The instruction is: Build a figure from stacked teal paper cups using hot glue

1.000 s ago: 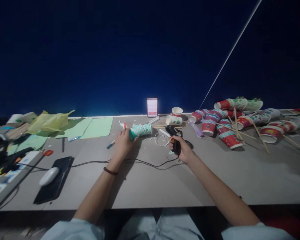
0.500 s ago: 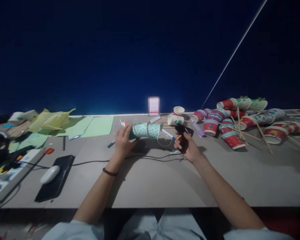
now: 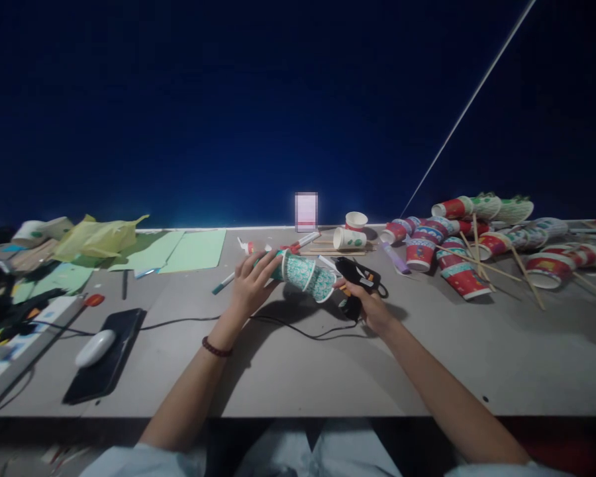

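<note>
My left hand [image 3: 252, 281] is wrapped round one end of a joined row of green-patterned paper cups [image 3: 305, 273]. The row is tilted, its open white-rimmed end pointing down to the right. In my right hand [image 3: 370, 306] is a black glue gun [image 3: 360, 270] with an orange trigger, close to that open end. Its dark cord [image 3: 298, 330] trails left over the table. Part of the gun's grip is hidden by my fingers.
Two paper cups [image 3: 350, 238] and some sticks [image 3: 335, 252] lie behind. Rows of red cups [image 3: 459, 271] with sticks cover the right. On the left are green paper [image 3: 193, 253], a yellow bag [image 3: 99, 237], a phone [image 3: 104, 371] under a white case [image 3: 95, 349], and a power strip [image 3: 34, 348].
The row of cups has been lifted off the table and turned, its open end swinging down and right. My right hand shifted right with the glue gun, then brought it beside the cups.
</note>
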Demonstrator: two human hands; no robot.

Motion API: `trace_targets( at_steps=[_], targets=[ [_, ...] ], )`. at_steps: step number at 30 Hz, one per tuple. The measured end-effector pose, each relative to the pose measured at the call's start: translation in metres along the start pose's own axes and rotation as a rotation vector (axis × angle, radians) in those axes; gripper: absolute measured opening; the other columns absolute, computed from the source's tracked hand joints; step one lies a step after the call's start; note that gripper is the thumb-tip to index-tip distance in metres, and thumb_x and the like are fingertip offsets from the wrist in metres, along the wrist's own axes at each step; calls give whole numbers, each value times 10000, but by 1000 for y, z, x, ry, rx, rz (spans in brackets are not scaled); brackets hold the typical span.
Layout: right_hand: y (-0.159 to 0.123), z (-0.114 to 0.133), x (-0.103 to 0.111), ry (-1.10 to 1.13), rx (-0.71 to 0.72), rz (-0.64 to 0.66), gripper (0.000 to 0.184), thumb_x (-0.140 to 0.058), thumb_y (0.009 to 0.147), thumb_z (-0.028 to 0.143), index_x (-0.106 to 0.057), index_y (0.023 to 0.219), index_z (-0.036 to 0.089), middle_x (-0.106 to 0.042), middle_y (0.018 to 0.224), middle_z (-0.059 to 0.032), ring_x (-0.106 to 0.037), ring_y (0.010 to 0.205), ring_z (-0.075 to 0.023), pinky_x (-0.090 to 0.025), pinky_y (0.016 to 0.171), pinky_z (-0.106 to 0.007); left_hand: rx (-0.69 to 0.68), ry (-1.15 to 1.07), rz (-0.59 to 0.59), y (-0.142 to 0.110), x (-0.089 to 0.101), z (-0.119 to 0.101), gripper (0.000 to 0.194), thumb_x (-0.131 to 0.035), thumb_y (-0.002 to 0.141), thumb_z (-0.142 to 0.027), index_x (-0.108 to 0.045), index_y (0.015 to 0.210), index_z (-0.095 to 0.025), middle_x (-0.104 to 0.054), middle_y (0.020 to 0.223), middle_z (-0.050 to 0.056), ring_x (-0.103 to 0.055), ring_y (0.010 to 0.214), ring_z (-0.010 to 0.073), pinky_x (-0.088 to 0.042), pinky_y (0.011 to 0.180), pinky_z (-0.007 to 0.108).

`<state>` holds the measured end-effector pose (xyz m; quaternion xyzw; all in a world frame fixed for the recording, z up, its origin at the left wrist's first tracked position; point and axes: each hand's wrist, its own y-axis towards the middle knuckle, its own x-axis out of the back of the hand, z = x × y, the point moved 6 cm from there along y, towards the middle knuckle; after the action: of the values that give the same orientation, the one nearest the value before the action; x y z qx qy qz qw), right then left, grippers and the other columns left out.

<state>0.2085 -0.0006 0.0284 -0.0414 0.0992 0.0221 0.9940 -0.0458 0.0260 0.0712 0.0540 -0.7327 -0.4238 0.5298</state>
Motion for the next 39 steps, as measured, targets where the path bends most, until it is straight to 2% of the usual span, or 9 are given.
trace_targets(
  at_steps=[8,12,14,18,22,25,30,36,39],
  targets=[
    [-5,-10,-13,82,-141,106,312,-751,607,472,-740,736,188,-702,800,-35,-625,748,-160,-473,625,-239,-5,6,-160,2,9,-7,554,-564,887,-300,-375,1406,-274,-455,1435,139,-369,1363,300,-306,1091,489],
    [-8,-14,-19,144,-148,51,328,-775,588,467,-739,741,179,-683,710,-23,-599,657,-143,-467,599,-244,305,-253,-250,-1,6,0,929,-635,830,-402,-20,1509,-250,-66,1583,186,-151,1450,329,-296,1107,521],
    [-10,-15,-25,205,-156,43,335,-780,589,469,-737,756,183,-682,703,-22,-608,660,-151,-474,606,-253,492,-562,-254,-4,-6,4,1006,-642,815,-453,69,1503,-266,-14,1590,170,-208,1439,300,-338,1102,457],
    [-12,-16,-35,291,-126,28,356,-791,590,482,-734,786,190,-703,791,-34,-640,756,-179,-501,666,-272,840,-1293,-58,-11,-46,-9,739,-543,836,-573,-301,1447,-236,-446,1442,138,-491,1279,278,-439,1029,417],
    [-14,-24,-41,247,-142,35,368,-771,625,497,-737,832,194,-711,860,-42,-642,791,-184,-509,685,-274,1012,-1675,112,-17,-64,-36,623,-662,728,-594,-596,1158,-148,-682,1140,128,-597,1143,315,-468,998,430],
    [-15,-25,-41,226,-155,84,312,-725,688,476,-735,835,201,-707,891,-46,-641,845,-193,-513,705,-279,1071,-1819,165,-19,-66,-45,551,-687,720,-555,-628,1065,-129,-701,1086,130,-626,1092,309,-476,990,426],
    [-12,-3,-34,264,41,103,211,-664,723,416,-683,702,207,-657,1092,-60,-579,1045,-224,-516,791,-312,1189,-1899,147,-18,-60,-37,583,-518,813,-620,-615,1083,-112,-715,969,127,-683,917,268,-539,867,423],
    [-15,-10,-37,263,-117,132,286,-698,700,469,-663,760,192,-560,631,11,-514,519,-108,-454,455,-242,1195,-1910,138,-13,-52,-34,577,-469,834,-637,-609,1050,-120,-718,865,105,-679,689,216,-567,651,367],
    [-20,-14,-39,130,-131,155,362,-723,672,508,-673,791,170,-537,594,22,-473,457,-90,-396,396,-226,1171,-1918,180,-16,-53,-38,581,-494,821,-631,-609,1064,-116,-721,843,107,-690,723,230,-559,675,357]
  ],
)
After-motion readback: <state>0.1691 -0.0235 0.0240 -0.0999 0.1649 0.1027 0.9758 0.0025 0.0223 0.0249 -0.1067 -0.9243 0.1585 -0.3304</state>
